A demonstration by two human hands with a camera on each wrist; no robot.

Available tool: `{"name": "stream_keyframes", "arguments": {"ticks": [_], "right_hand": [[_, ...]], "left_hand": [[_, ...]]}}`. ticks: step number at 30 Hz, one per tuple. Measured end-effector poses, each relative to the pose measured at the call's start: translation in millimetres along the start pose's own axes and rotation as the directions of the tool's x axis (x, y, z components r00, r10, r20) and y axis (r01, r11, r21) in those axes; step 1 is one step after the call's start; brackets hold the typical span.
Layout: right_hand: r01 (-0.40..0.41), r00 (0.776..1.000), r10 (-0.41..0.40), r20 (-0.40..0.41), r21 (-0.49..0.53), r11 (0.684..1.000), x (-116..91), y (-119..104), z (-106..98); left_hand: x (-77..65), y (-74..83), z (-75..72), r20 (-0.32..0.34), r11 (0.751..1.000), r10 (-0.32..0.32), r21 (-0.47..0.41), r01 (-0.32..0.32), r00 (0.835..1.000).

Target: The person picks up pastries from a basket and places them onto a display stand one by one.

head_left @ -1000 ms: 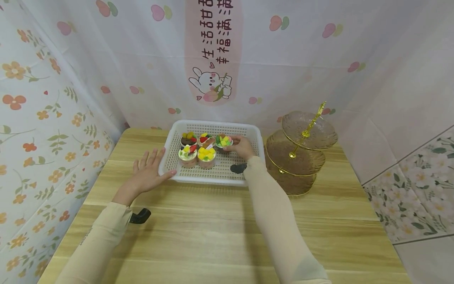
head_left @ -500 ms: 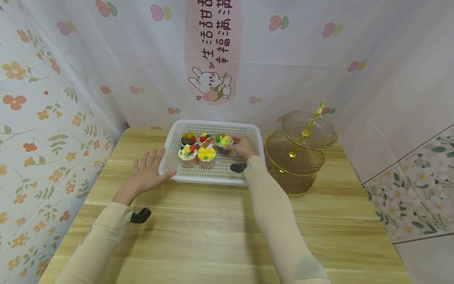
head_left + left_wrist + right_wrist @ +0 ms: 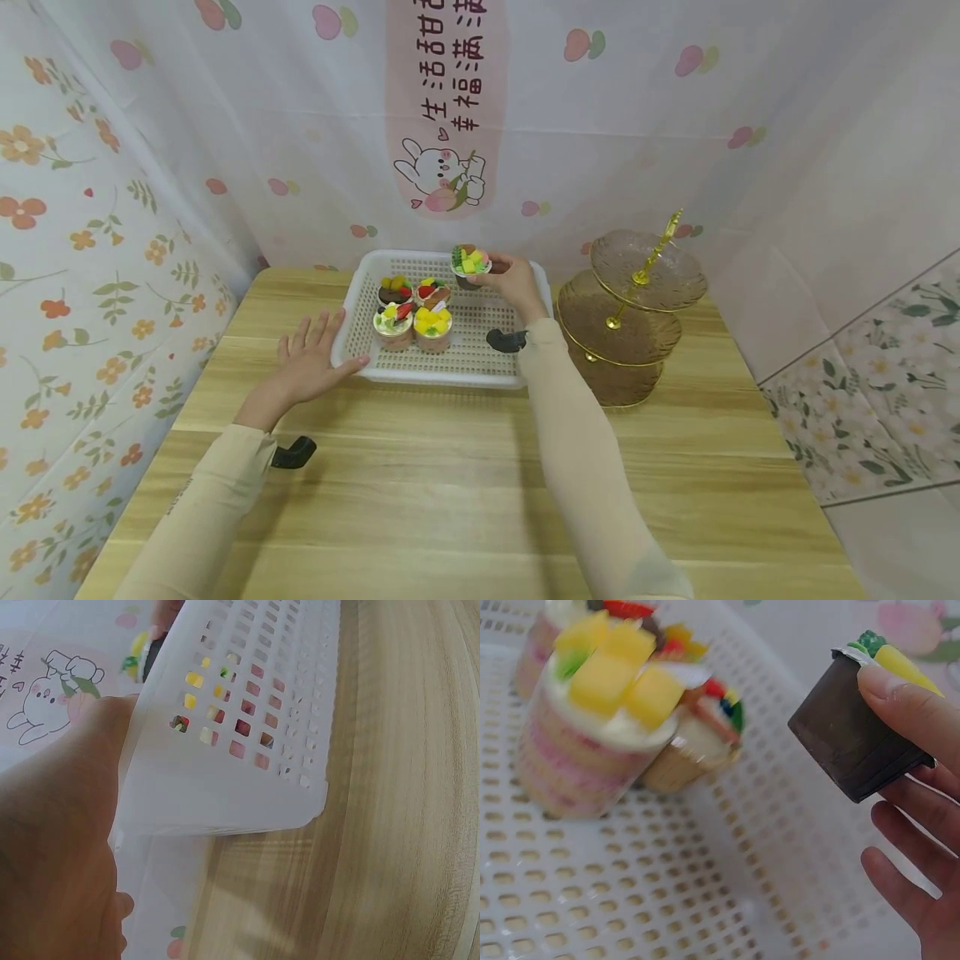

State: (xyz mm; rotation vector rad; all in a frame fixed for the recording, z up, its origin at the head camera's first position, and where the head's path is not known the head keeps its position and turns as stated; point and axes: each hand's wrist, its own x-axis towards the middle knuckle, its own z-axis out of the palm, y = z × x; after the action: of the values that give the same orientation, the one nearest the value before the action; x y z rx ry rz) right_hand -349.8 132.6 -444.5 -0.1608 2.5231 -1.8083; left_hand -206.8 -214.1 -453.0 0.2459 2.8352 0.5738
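My right hand pinches a dark brown dessert cup between thumb and fingers. Green, yellow and pink toppings show on it, and it is raised above the back of a white plastic basket. In the right wrist view the cup tilts, its bottom clear of the basket floor. At the basket's left end lies my left hand, fingers spread and straight, thumb along the front left corner. Still in the basket are a mango-topped cup, a strawberry-topped cup and two more dessert cups behind them.
A three-tier stand with gold rims and a gold handle stands just right of the basket. The wooden table extends in front. A printed curtain hangs close behind the basket.
My right hand has lifted the dark brown dessert cup up off the basket floor and toward the back. My left hand keeps its place at the basket's left end.
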Motion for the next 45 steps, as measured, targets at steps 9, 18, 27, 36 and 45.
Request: {"name": "stream_keyframes", "arguments": {"ticks": [9,18,27,36,45], "right_hand": [[0.023,1.000,-0.022,-0.015,0.056,0.998,-10,-22,-9],[0.055,0.998,-0.054,-0.035,0.050,0.997,-33,-57,-17],[0.072,0.995,-0.069,-0.065,0.035,0.997,-59,-88,-31],[0.111,0.992,-0.111,-0.065,-0.014,0.994,-77,-94,-41],[0.215,0.971,-0.215,-0.107,-0.012,0.977,-100,-111,-58]], "left_hand": [[0.8,2.5,-1.4,0.002,1.000,0.000,0.005,0.000,1.000],[1.0,3.6,-2.9,0.006,1.000,0.003,0.002,-0.003,1.000],[-1.4,5.3,-5.8,0.018,1.000,0.000,-0.007,0.000,1.000],[-2.2,6.2,-5.1,0.031,1.000,-0.004,-0.015,0.004,1.000],[-2.7,4.4,-2.8,0.017,1.000,0.001,-0.013,-0.001,1.000]]}}
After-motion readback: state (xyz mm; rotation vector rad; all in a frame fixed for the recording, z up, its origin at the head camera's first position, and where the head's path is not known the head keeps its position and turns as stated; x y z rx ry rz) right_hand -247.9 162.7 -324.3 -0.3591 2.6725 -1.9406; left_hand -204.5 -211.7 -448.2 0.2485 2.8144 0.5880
